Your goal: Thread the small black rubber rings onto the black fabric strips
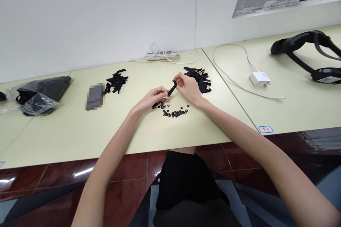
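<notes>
Between my two hands a short black fabric strip (172, 89) is held above the table, its upper end curled over. My left hand (156, 97) pinches the lower end, and my right hand (188, 87) grips the upper end. Small black ring-shaped pieces, seemingly snap buttons, lie below in a loose group (176, 114), some partly under my left hand. A heap of black strips (204, 78) sits just behind my right hand, which hides part of it. Another, smaller pile of black strips (116, 81) rests farther left.
At left are a blurred grey block (95, 96) and a plastic bag with black contents (44, 95). A power strip (162, 55) stands by the wall. To the right lie a white charger (260, 78) with its cable and a black headset (306, 56). The table (66, 138) ends near my lap.
</notes>
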`<state>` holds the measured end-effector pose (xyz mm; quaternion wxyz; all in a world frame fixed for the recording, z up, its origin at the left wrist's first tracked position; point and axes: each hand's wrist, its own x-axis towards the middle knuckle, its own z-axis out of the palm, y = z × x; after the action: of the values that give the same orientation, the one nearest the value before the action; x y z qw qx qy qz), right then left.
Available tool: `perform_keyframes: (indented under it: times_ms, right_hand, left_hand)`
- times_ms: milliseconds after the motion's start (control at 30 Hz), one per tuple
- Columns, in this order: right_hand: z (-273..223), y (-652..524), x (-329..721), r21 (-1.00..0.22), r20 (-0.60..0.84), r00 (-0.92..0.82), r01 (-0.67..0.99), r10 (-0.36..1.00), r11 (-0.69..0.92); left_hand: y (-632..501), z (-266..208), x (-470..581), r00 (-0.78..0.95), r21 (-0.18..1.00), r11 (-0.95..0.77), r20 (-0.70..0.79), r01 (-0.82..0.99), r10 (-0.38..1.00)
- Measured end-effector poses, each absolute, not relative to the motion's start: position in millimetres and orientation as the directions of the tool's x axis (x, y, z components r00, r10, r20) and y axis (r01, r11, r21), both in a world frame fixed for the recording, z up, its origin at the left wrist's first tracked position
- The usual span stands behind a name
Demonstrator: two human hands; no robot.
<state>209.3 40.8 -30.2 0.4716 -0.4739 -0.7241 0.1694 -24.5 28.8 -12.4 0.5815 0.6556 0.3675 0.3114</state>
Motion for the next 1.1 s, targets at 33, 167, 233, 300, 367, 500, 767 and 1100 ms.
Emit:
perform_keyframes:
  times_ms: [33,167,233,300,367,500,767,1100]
  right_hand:
    - [-29,40,210,-0.681,0.528,-0.091,0.549,0.845,0.485]
    - [-25,39,212,-0.629,0.556,-0.057,0.624,0.829,0.464]
    - [-25,39,213,-0.601,0.566,-0.063,0.651,0.822,0.464]
    - [-25,39,212,-0.584,0.563,-0.078,0.668,0.823,0.462]
    - [-25,38,210,-0.566,0.554,-0.102,0.682,0.826,0.463]
    - [-25,35,207,-0.516,0.544,-0.16,0.71,0.823,0.479]
    - [-24,31,205,-0.54,0.493,-0.173,0.708,0.853,0.456]
    - [-26,27,199,-0.738,0.383,-0.213,0.515,0.899,0.436]
  left_hand:
    - [28,-12,-24,0.539,0.993,-0.056,-0.009,0.105,0.842]
    - [25,-9,-20,0.515,0.998,-0.051,0.032,0.023,0.857]
    - [24,-8,-18,0.485,0.999,-0.036,0.03,0.002,0.874]
    - [23,-9,-17,0.472,1.0,-0.007,0.004,0.005,0.882]
    - [22,-10,-15,0.475,1.0,0.007,-0.015,0.018,0.88]
    - [17,-14,-12,0.468,0.984,-0.14,0.072,0.112,0.881]
    - [7,-7,-6,0.419,0.826,-0.444,0.288,0.346,0.861]
    - [10,-2,-5,0.32,0.885,-0.43,0.361,0.179,0.876]
